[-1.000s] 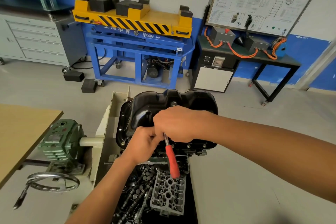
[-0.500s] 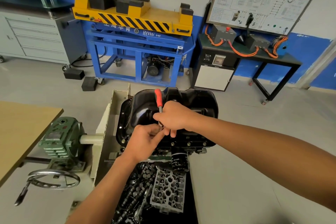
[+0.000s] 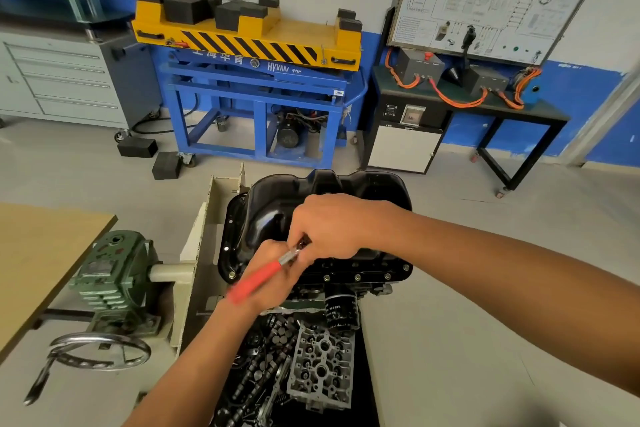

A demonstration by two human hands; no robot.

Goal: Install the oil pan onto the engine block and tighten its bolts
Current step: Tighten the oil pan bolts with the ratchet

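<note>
- Head view: The red handle of the wrench (image 3: 256, 281), which stood upright beyond the knuckles half a second ago, has swung down and now points back toward the person, across the back of the left hand (image 3: 273, 276). In my judgement this is one stroke of ratcheting a bolt tight.
- The right hand (image 3: 329, 229) curls its fingers over the wrench's metal head, likely pressing it down so the socket stays seated.
- The left hand's fingers bunch just under the right's. What they pinch is hidden.
- The oil pan (image 3: 346, 191) already sits on the engine block (image 3: 375, 288), directly beneath both sets of fingers. Its dome rises beyond them.
- A row of bolts (image 3: 357, 277) lines the pan's rim, right of the fingertips.
- Below the fingers hangs an oil filter (image 3: 341, 308), and nearer the person lies a cylinder head (image 3: 322, 360) among loose parts.
</note>
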